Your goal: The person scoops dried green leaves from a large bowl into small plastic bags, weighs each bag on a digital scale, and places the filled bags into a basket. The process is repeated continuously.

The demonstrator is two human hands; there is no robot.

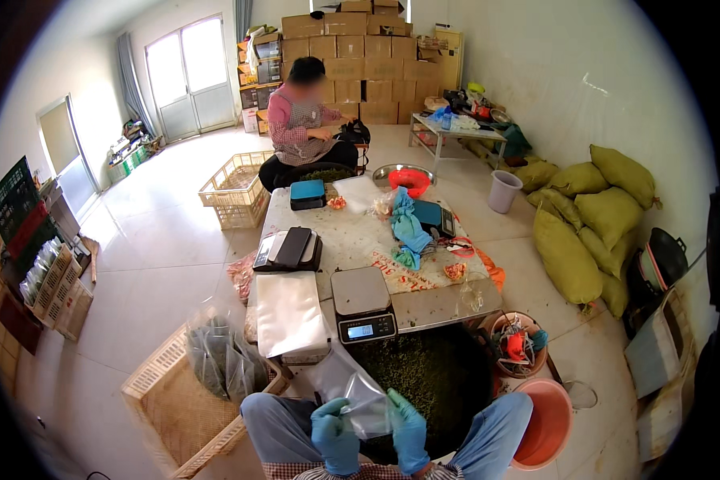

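A clear plastic bag [350, 386] is stretched between my two hands, above my lap. My left hand [334, 438], in a blue glove, is closed on its left edge. On the other edge my right hand [409, 430], also gloved in blue, pinches the plastic. Just beyond the bag a wide dark tub [478, 360] holds loose green leafy material [412, 372]. At the table's near edge sits a digital scale [362, 293] with a bare metal plate and a lit display. A stack of flat white bags [290, 314] lies to its left.
A yellow crate [148, 392] with filled clear bags [224, 364] stands at my left. Two buckets, one salmon-coloured [550, 424], are at my right. Across the table [336, 240] sits another person [304, 128]. Green sacks [568, 248] pile along the right wall.
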